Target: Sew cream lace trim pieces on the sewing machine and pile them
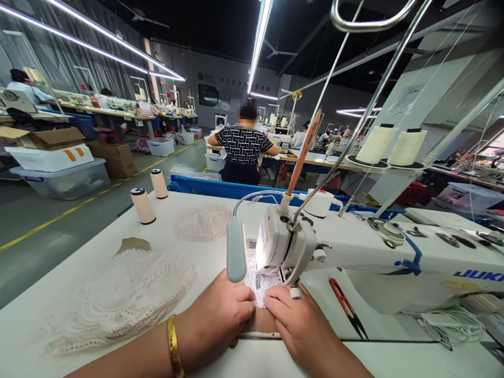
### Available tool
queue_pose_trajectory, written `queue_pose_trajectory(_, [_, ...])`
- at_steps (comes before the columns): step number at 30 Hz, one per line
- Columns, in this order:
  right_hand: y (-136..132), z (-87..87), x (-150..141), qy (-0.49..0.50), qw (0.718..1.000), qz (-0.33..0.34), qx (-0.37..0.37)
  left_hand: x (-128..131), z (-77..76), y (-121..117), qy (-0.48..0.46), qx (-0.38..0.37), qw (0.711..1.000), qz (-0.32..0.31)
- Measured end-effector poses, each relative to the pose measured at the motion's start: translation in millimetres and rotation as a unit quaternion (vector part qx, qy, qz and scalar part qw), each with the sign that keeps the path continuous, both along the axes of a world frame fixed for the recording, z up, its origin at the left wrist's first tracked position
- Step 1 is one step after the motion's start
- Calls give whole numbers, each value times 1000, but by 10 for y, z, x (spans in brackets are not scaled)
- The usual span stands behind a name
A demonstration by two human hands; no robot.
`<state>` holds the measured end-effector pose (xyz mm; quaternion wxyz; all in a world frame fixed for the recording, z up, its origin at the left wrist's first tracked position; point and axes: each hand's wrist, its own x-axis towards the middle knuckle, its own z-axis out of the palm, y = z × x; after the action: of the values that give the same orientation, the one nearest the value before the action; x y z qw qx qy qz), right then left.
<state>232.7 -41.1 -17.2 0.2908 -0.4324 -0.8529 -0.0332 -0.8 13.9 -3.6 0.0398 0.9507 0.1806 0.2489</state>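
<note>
White lace fabric lies under the needle area of a white sewing machine, lit by a small lamp. On its left edge, my left hand pinches the lace between thumb and fingers; a gold bangle circles that wrist. Opposite it, my right hand has its fingers closed down on the lace's right edge. A brown piece shows below the lace, between both hands. The needle and presser foot are mostly hidden by the machine head. Left of my hands lies a layered pile of cream lace.
Red-handled thread snips lie right of my right hand. Two thread cones stand at the table's far left. A smaller lace pile sits behind the lamp. A coiled white cable rests at right. A person sits ahead.
</note>
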Motion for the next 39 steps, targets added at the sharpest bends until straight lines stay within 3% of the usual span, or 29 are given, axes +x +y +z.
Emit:
queue_pose_trajectory(11, [91,94,-63,0,999,-44,15,63,180,42,-2,23,996,81])
queue_pose_trajectory(17, [82,155,-60,14,998,-52,15,-4,110,89,11,-25,995,97])
queue_pose_trajectory(21, [56,114,-43,24,998,-53,5,-63,167,100,32,-71,988,136])
queue_pose_trajectory(25, [36,74,-78,34,999,-1,1,-89,312,18,59,-62,982,169])
queue_pose_trajectory(29, [21,72,-212,34,994,96,36,-146,438,-64,102,-76,981,150])
queue_pose_trajectory(33, [5,-63,-333,16,983,167,76,-269,437,5,95,-111,964,224])
queue_pose_trajectory(39, [-78,-387,-351,-8,992,91,87,-326,333,65,114,-150,948,255])
